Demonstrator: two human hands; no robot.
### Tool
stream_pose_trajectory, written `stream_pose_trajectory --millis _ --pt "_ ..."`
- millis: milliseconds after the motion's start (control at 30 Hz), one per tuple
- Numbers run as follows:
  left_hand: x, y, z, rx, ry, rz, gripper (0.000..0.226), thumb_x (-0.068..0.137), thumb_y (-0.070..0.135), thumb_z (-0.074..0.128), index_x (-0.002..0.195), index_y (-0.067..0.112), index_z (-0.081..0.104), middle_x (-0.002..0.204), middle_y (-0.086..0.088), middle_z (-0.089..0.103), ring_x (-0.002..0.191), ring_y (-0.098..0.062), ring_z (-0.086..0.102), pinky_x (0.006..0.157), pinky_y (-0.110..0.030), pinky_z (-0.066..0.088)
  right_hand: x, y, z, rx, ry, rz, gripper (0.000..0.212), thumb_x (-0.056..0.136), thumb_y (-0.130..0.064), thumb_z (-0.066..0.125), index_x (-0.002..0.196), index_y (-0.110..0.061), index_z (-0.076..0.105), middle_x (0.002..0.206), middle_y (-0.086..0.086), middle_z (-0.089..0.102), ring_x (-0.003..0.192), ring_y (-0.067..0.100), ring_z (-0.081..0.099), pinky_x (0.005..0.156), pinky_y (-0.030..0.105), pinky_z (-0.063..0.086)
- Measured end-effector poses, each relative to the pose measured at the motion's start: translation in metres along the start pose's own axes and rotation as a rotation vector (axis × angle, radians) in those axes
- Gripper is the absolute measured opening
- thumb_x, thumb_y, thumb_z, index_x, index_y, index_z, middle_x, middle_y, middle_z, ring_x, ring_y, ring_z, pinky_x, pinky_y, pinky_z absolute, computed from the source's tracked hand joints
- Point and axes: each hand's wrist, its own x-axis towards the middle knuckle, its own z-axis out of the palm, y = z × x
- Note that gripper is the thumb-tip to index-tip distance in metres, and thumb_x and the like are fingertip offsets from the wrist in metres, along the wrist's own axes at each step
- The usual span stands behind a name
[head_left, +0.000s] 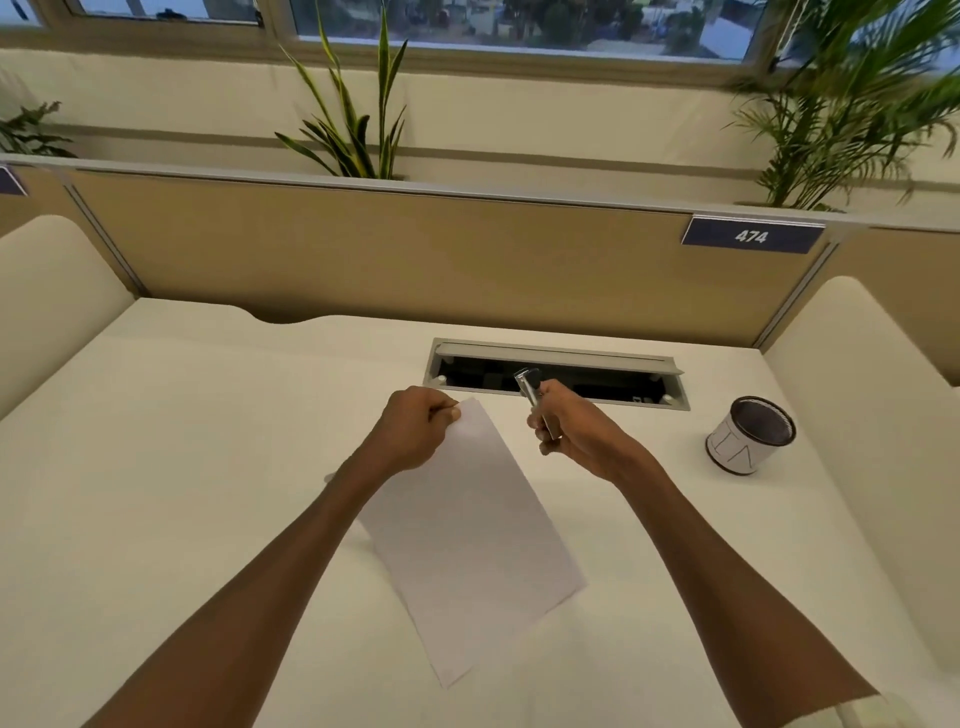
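White sheet (467, 540) pinched by L hand (415, 431), R hand (576, 431) grips silver tool (529, 384); mesh cup (733, 448) contents unclear.

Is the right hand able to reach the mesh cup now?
Probably yes: only bare desk lies between the right hand and the mesh cup, but that hand grips a silver tool.

I see a plain white sheet (467, 530) in my left grip (415, 428), a shiny silver tool (535, 402) in my right grip (576, 431), a cream bench (208, 415) beneath, and to the right a black mesh cup (750, 434) wrapped in white.
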Motion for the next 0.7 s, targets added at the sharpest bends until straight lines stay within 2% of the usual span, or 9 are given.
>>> stream_pose_trajectory --millis 33,67,133,233,333,467,600,700 --pt "0.0 0.006 -0.001 0.006 -0.01 0.015 0.025 0.095 0.019 0.052 0.091 0.007 0.073 0.089 -0.003 0.07 0.08 -0.02 0.061 0.067 -0.023 0.039 -0.005 -0.002 -0.002 -0.073 0.008 -0.012 0.018 0.094 -0.035 0.049 0.105 -0.022 0.049 0.084 0.007 0.046 0.073 0.018 0.04 0.067 0.033 0.04" --pt "0.0 0.013 -0.001 0.011 -0.017 0.028 0.025 0.094 0.02 0.053 0.089 0.007 0.073 0.089 -0.005 0.072 0.079 -0.021 0.061 0.065 -0.023 0.039 -0.01 -0.003 -0.004 -0.15 0.019 -0.037 0.022 0.096 -0.05 0.046 0.1 -0.028 0.049 0.081 0.004 0.046 0.072 0.017 0.039 0.065 0.032 0.038" --pt "0.001 0.023 -0.001 -0.004 -0.018 0.034 0.022 0.093 0.021 0.054 0.09 0.01 0.073 0.089 -0.006 0.072 0.082 -0.021 0.063 0.066 -0.025 0.044 -0.018 -0.004 -0.009 -0.267 0.03 -0.096 0.032 0.094 -0.063 0.04 0.102 -0.034 0.05 0.078 -0.004 0.047 0.069 0.014 0.04 0.063 0.027 0.036" --pt "0.0 0.041 -0.001 -0.024 -0.019 0.046 0.02 0.093 0.021 0.055 0.1 0.016 0.073 0.091 -0.002 0.072 0.08 -0.019 0.064 0.07 -0.031 0.05 -0.027 -0.006 -0.018 -0.343 0.032 -0.195 0.031 0.097 -0.053 0.044 0.112 -0.028 0.054 0.083 -0.008 0.052 0.074 0.009 0.047 0.066 0.023 0.037" --pt "-0.001 0.057 0.001 -0.035 -0.024 0.084 0.02 0.093 0.019 0.055 0.099 0.015 0.074 0.088 -0.006 0.073 0.079 -0.024 0.065 0.072 -0.036 0.052 -0.032 -0.009 -0.024 -0.373 0.043 -0.271 0.026 0.095 -0.043 0.055 0.114 -0.026 0.062 0.099 0.003 0.063 0.086 0.012 0.054 0.076 0.029 0.045" --pt "-0.003 0.071 0.005 -0.054 -0.012 0.117 0.019 0.093 0.019 0.056 0.101 0.017 0.073 0.088 -0.006 0.074 0.079 -0.024 0.067 0.075 -0.039 0.055 -0.041 -0.014 -0.026 -0.286 0.032 -0.328 0.031 0.09 -0.033 0.066 0.12 -0.026 0.067 0.112 -0.01 0.071 0.105 0.006 0.063 0.091 0.025 0.049" --pt "-0.006 0.081 0.006 -0.072 0.016 0.156 0.02 0.093 0.019 0.056 0.103 0.019 0.073 0.089 -0.004 0.074 0.08 -0.023 0.066 0.074 -0.037 0.055 -0.047 -0.018 -0.026 -0.226 0.096 -0.379 0.035 0.083 -0.026 0.075 0.118 -0.025 0.068 0.108 -0.011 0.071 0.096 -0.006 0.064 0.079 0.01 0.049" --pt "-0.009 0.087 0.006 -0.062 0.034 0.188 0.021 0.094 0.019 0.055 0.104 0.02 0.073 0.087 -0.002 0.074 0.077 -0.022 0.065 0.069 -0.033 0.052 -0.049 -0.018 -0.026 -0.163 0.112 -0.404 0.039 0.082 -0.024 0.077 0.12 -0.021 0.069 0.112 -0.005 0.072 0.106 0.008 0.066 0.09 0.022 0.052"
